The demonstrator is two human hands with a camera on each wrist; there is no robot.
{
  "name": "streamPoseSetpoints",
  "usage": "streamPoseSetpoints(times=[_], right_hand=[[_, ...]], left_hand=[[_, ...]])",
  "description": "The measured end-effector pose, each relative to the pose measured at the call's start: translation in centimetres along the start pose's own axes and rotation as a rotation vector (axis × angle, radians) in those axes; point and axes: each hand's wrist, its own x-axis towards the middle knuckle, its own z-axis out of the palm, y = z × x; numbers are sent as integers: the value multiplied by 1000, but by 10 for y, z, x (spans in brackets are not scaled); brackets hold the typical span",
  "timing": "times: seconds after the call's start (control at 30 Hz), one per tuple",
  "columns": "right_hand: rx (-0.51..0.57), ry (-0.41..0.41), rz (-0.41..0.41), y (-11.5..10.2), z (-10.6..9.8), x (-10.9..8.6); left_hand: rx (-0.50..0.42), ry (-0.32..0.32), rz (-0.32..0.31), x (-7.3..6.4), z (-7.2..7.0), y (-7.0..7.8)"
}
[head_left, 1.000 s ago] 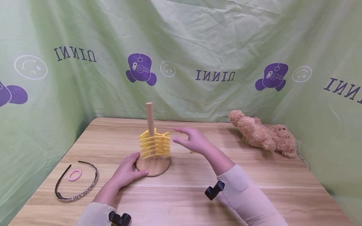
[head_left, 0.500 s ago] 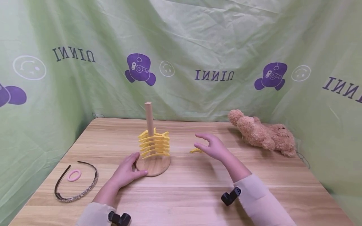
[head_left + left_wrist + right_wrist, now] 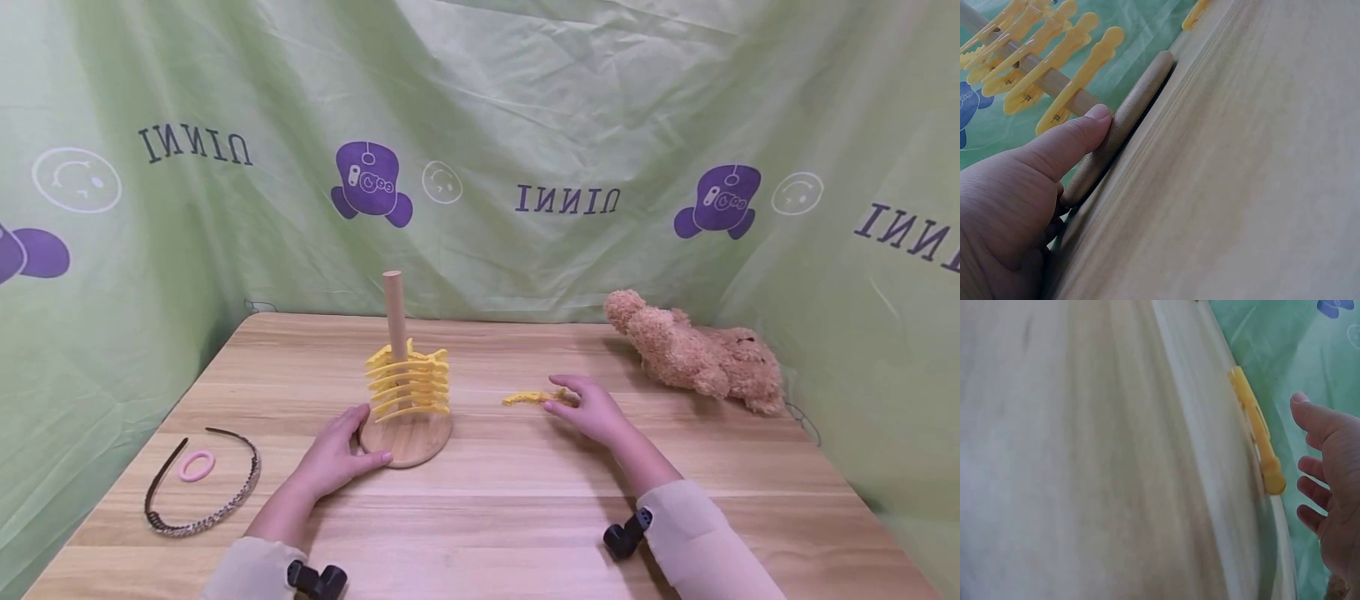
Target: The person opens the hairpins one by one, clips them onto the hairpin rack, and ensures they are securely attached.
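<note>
A wooden stand with a round base (image 3: 411,447) and an upright dowel (image 3: 394,308) carries several long yellow hair clips (image 3: 408,388), stacked one above another around the dowel. My left hand (image 3: 332,456) holds the base at its left edge; in the left wrist view the thumb (image 3: 1085,134) lies on the rim, while the other fingers are mostly hidden. Right of the stand, a single yellow hair clip (image 3: 527,398) lies on the table. My right hand (image 3: 596,414) is at that clip's right end, thumb and fingers spread apart. In the right wrist view the clip (image 3: 1257,434) sits beside the fingers, ungripped.
A dark headband with a beaded band (image 3: 206,525) lies at the table's left, a pink ring (image 3: 197,466) inside its curve. A brown plush toy (image 3: 697,357) lies at the back right. Green printed cloth (image 3: 480,100) surrounds the wooden table (image 3: 495,542).
My right hand has moved right and down, away from the stack to the loose clip, which has come into view from behind it. My left hand has stayed on the base.
</note>
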Motion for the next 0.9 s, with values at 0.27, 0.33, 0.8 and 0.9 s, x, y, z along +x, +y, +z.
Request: streamPoseSetpoints(times=[0.27, 0.33, 0.8, 0.9], right_hand=[[-11, -2, 60, 21, 4, 3], [-11, -8, 71, 25, 5, 4], [-70, 4, 41, 34, 8, 8], [-75, 8, 46, 34, 9, 8]], left_hand=[[-4, -3, -3, 0, 0, 1], [-10, -5, -5, 0, 0, 1], [-4, 6, 9, 0, 0, 0], [-5, 10, 10, 0, 0, 0]])
